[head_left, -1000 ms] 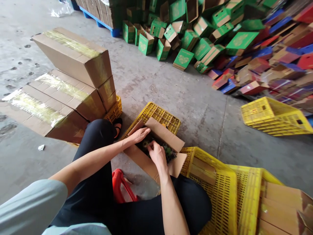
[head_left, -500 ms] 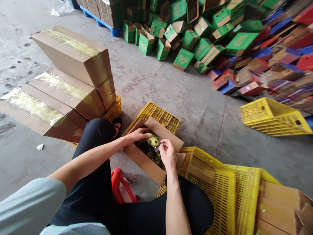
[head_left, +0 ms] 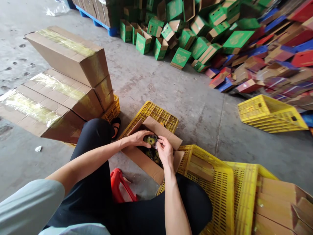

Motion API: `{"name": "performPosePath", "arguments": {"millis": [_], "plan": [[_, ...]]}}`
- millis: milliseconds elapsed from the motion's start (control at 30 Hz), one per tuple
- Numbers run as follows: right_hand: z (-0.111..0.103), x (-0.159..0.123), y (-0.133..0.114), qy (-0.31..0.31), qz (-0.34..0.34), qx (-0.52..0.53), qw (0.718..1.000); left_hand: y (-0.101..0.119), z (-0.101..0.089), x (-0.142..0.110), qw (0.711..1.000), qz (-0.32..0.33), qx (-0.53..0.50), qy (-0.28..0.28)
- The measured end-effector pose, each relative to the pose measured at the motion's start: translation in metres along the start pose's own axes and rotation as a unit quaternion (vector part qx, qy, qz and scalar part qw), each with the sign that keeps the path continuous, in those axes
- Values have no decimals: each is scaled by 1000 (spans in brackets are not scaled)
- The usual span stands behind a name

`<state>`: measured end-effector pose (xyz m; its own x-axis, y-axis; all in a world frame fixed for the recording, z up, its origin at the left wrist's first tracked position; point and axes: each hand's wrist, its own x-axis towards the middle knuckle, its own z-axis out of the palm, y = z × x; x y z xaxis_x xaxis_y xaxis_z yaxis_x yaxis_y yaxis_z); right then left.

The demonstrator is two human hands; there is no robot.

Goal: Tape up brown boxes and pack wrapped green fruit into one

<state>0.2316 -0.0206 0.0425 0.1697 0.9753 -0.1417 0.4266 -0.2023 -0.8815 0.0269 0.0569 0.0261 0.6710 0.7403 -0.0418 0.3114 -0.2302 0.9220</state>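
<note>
An open cardboard box (head_left: pixel 144 161) rests on an upturned yellow crate (head_left: pixel 158 114) between my knees. Dark green and yellow fruit (head_left: pixel 152 153) fills it, seemingly in clear wrapping. My left hand (head_left: pixel 138 137) and my right hand (head_left: pixel 165 150) meet over the box, both with fingers closed on one yellow-green fruit (head_left: pixel 150 140) held just above the rest. The box flaps stand open on all sides.
Three taped cardboard cartons (head_left: pixel 58 81) are stacked at my left. Yellow crates (head_left: pixel 220 192) with flat cardboard stand at my right, another crate (head_left: pixel 269 112) lies farther right. Green, red and blue small boxes (head_left: pixel 220 42) are heaped at the back. A red stool (head_left: pixel 119 186) is under me.
My right hand came out of the box, lifting a fruit. It then moved left to meet my left hand, and both now grip the fruit together.
</note>
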Motion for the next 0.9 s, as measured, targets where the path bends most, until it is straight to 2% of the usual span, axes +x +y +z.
{"name": "performPosePath", "arguments": {"millis": [133, 200, 333, 433, 500, 600, 767, 900], "plan": [[7, 4, 6, -39, 17, 54, 998, -10, 6, -3, 989, 8, 144, 25], [6, 6, 10, -41, 8, 38, 998, -9, 8, -7, 981, 12, 186, 49], [7, 4, 12, -73, -23, -141, 987, 1, 10, -14, 960, 1, 275, 54], [16, -4, 7, -116, -38, -287, 950, 7, 10, -16, 947, -32, 318, 31], [21, -10, 3, -130, -27, -335, 933, 8, 9, -15, 937, -64, 342, 19], [23, -12, 3, -125, 5, -348, 929, 7, 9, -13, 928, -82, 364, 1], [20, -4, 11, -109, 31, -321, 940, 5, 13, -14, 936, -50, 344, -48], [23, 0, 14, -96, 38, -270, 957, 1, 17, -17, 937, -59, 342, -40]]}}
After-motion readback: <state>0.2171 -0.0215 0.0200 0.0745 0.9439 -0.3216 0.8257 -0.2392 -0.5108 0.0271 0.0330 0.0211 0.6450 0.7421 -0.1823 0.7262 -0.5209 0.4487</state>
